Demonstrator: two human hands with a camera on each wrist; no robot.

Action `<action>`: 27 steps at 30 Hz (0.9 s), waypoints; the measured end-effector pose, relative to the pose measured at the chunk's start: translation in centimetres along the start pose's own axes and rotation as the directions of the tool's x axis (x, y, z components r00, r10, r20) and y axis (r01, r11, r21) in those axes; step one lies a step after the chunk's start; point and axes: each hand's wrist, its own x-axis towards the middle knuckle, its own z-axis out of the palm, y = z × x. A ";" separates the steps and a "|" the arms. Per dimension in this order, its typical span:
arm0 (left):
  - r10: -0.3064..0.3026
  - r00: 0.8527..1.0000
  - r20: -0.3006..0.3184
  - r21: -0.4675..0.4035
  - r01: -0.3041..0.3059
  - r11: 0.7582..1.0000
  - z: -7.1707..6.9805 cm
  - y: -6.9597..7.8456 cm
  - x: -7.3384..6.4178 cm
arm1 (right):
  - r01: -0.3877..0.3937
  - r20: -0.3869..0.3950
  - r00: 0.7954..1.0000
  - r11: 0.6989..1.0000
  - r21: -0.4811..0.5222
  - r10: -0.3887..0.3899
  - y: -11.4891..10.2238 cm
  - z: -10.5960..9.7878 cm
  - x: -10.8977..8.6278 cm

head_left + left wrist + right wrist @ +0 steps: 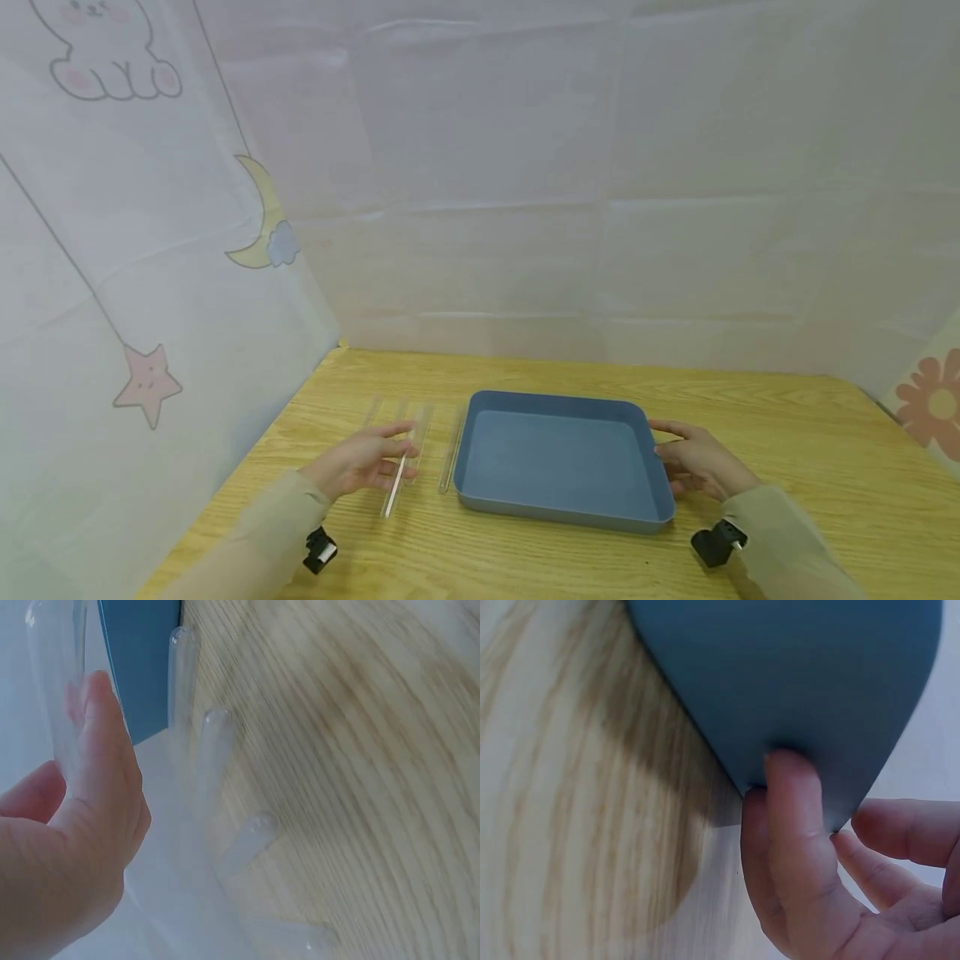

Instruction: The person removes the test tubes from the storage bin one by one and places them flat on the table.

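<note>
My left hand (358, 463) pinches a clear test tube (393, 490) between thumb and fingers, above the table left of the blue tray. In the left wrist view, the held tube (54, 675) rises past the fingertips. Several more clear test tubes (452, 450) with rounded ends lie on the table beside and beneath this hand. The blue rectangular tray (551, 462) has low walls and a bare floor. At its right end, my right hand (703, 463) rests loosely bent fingers (795, 802) against the outer wall.
The wood-grain table (810, 442) reaches back to a pale hanging sheet (480, 250). Another sheet with printed cartoon figures (150, 275) borders the left side. A small black device (321, 550) hangs at the left wrist, another black device (718, 542) at the right.
</note>
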 end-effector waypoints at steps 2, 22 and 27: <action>0.002 1.000 -0.001 0.004 -0.002 1.000 -0.3 -0.1 -0.1 | 0.000 -0.002 1.000 1.000 0.001 0.000 0.0 0.0 0.0; -0.021 0.998 -0.056 0.030 0.023 0.999 -3.2 -1.2 -1.6 | -0.003 0.005 1.000 1.000 0.013 0.003 0.2 -0.1 0.1; -0.008 0.996 -0.087 0.065 0.013 0.998 -4.0 -1.4 -1.9 | 0.007 0.019 1.000 1.000 0.004 -0.007 0.3 -0.2 0.1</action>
